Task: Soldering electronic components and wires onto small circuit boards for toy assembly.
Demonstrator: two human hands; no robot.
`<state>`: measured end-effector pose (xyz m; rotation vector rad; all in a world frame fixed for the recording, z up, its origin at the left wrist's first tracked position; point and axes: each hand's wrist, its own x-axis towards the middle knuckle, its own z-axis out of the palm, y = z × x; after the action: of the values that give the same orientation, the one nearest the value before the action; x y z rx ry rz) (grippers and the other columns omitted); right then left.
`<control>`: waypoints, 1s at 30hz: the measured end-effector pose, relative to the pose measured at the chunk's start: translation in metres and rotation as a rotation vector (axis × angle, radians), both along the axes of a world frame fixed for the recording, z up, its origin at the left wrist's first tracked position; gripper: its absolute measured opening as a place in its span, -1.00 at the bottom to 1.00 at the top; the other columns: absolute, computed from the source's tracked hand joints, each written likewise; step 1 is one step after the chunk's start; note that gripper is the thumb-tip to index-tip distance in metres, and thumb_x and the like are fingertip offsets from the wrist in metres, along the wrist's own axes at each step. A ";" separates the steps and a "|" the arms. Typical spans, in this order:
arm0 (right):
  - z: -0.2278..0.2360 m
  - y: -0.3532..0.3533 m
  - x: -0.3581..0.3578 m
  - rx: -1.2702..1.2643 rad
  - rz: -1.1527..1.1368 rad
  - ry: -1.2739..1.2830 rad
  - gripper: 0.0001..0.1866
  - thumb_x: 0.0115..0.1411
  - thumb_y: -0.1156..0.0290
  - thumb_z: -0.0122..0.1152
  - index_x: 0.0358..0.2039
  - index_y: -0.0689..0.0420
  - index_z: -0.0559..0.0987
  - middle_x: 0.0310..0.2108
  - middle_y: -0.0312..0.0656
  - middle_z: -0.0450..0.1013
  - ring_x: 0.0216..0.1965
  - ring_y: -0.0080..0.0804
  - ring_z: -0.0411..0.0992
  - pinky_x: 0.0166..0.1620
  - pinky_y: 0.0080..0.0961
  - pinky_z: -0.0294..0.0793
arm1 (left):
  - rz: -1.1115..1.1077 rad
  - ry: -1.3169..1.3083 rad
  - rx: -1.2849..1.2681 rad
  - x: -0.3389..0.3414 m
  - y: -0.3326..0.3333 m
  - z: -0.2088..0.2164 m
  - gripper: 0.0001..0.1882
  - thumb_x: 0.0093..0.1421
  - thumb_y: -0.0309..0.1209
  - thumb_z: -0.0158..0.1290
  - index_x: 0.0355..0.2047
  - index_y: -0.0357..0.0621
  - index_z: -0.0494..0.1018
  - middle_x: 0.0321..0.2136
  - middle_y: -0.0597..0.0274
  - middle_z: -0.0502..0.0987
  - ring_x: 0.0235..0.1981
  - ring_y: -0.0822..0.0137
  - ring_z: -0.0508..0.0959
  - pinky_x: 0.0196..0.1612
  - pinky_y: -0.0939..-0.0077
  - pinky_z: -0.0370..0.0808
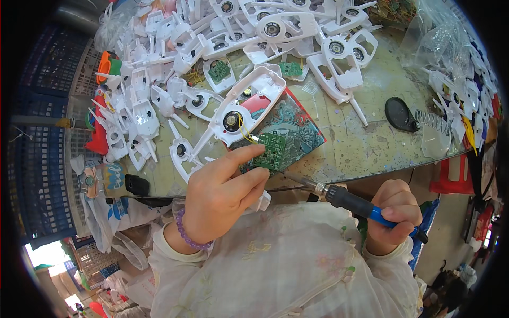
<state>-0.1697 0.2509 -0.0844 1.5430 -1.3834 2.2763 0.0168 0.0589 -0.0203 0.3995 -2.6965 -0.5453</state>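
Note:
My left hand (225,191), with a purple bead bracelet at the wrist, pinches the lower left edge of a green circuit board (273,148). Thin yellow wires (245,129) run from the board to a round speaker in a white plastic housing (260,87), which lies tilted just beyond it. Both rest over a dark picture-covered pad (307,130) with red edges. In my right hand (395,212) is a soldering iron (350,201) with a blue and black handle. Its metal tip points left, close to the board's lower right corner; whether it touches cannot be made out.
White plastic housings (146,116) are heaped across the far and left table. Two more green boards (290,69) lie beyond the pad. A coiled iron stand (432,121) with a black base (398,114) is at the right. A black object (137,184) sits near the left front edge.

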 end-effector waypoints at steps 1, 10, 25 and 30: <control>0.000 0.000 0.000 0.002 0.006 0.002 -0.60 0.33 0.09 -0.09 -0.46 0.16 0.44 -0.67 -0.29 0.31 -0.72 -0.46 0.23 -0.66 -0.53 0.22 | -0.003 0.002 0.001 0.000 0.000 -0.001 -0.78 -0.12 -0.52 0.24 -0.40 -0.11 0.54 -0.16 0.22 0.53 -0.57 0.38 0.49 -0.51 0.50 0.43; 0.001 0.001 0.001 0.038 0.014 0.041 -0.59 0.35 0.08 -0.16 -0.47 0.14 0.41 -0.67 -0.30 0.26 -0.70 -0.48 0.17 -0.66 -0.56 0.15 | 0.001 0.067 -0.010 -0.003 0.000 -0.002 -0.79 -0.17 -0.62 0.25 -0.45 -0.17 0.56 -0.21 0.16 0.56 -0.67 0.47 0.42 -0.58 0.59 0.37; -0.002 0.006 0.006 0.054 0.005 0.046 -0.57 0.35 0.03 -0.19 -0.46 0.11 0.38 -0.65 -0.30 0.21 -0.67 -0.49 0.13 -0.64 -0.59 0.08 | 0.007 0.064 -0.010 -0.003 0.002 -0.003 -0.80 -0.16 -0.63 0.24 -0.45 -0.19 0.56 -0.20 0.14 0.56 -0.67 0.46 0.42 -0.58 0.59 0.37; -0.004 0.008 0.002 0.003 0.002 0.032 -0.60 0.33 0.08 -0.10 -0.41 0.17 0.45 -0.64 -0.27 0.31 -0.70 -0.46 0.23 -0.66 -0.54 0.22 | 0.012 0.074 -0.006 -0.004 0.002 -0.003 -0.80 -0.16 -0.63 0.24 -0.46 -0.19 0.56 -0.21 0.13 0.56 -0.67 0.46 0.43 -0.58 0.59 0.37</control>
<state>-0.1680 0.2589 -0.0889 1.5748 -1.3788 2.2414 0.0129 0.0606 -0.0230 0.3856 -2.6227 -0.5377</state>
